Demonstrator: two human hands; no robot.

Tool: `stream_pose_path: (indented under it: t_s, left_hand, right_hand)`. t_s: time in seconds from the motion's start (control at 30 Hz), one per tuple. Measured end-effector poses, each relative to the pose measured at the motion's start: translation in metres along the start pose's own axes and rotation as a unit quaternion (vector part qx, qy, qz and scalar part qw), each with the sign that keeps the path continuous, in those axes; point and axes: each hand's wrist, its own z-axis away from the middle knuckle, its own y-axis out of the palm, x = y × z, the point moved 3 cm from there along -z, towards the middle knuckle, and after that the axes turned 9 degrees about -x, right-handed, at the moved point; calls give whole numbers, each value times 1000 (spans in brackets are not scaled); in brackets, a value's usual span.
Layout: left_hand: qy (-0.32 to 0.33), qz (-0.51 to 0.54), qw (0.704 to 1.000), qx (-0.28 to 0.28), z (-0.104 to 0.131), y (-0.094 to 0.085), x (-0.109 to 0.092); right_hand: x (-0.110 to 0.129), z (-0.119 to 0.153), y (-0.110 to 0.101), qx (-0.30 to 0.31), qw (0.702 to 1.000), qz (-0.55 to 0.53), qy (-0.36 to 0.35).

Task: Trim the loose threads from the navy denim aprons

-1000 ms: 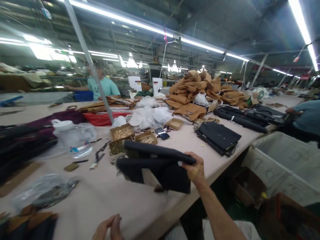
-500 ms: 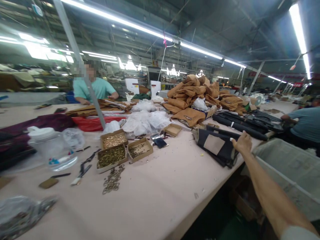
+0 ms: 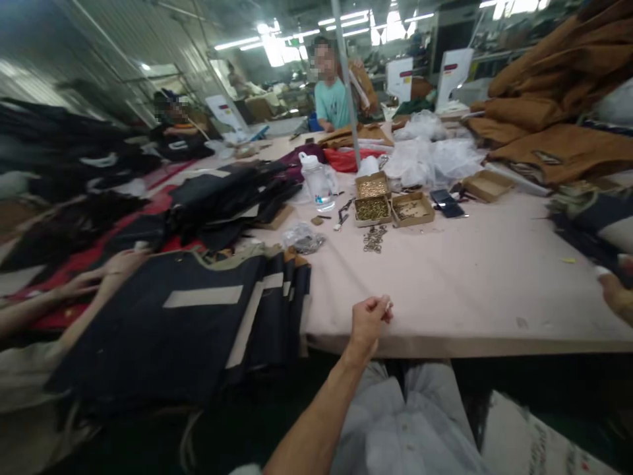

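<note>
My left hand [image 3: 368, 323] is raised over the front edge of the pale table [image 3: 475, 264], its fingers curled together. Something pale shows at its fingertips, too small to make out. At the far right edge, my right hand [image 3: 618, 293] is partly cut off, its fingers closed at the near side of a folded dark cloth piece [image 3: 588, 221] with a beige patch. A small heap of metal rings [image 3: 374, 239] lies beyond my left hand, in front of open boxes of gold-coloured [image 3: 372, 187] and greenish small parts [image 3: 372, 209].
Dark pieces with beige strips [image 3: 202, 297] hang over the table's front at left, beside another person's hands [image 3: 119, 264]. A clear jug [image 3: 318, 185], plastic bags [image 3: 425, 155] and brown garments [image 3: 568, 145] lie farther back. A person in a teal shirt [image 3: 333, 102] is across the table.
The view has swung left, bringing the dark stack and another person's hands into sight. My left hand has come into view; my right hand, still at the folded cloth, now sits at the right edge.
</note>
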Motion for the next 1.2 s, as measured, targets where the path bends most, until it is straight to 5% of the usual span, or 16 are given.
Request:
stream_pose_path:
  t_s: [0.1,0.2,0.33,0.53,0.73,0.87,1.2]
  left_hand:
    - [-33,25,999,28,26,5,4]
    - [-40,-8,999,37,51,4,6]
    - [-49,-52,996,53,73,-4,3]
    - [-37,-43,996,65,100,-18,5]
    - [-41,2,997,66,108,-30,14]
    - [-71,66,993,68,113,-36,7]
    - [85,-111,990,32,129,-48,-12]
  right_hand:
    - [17,94,34,105,985,-95,94]
    - [54,202,63,261,930,-233,115]
    - [98,277,84,298,889,-315,151]
    - [117,305,94,356,835,-378,182]
    - [123,329,100,333,841,-360,230]
    - [136,336,96,365,810,-397,232]
    - [134,341,91,316,883,-295,181]
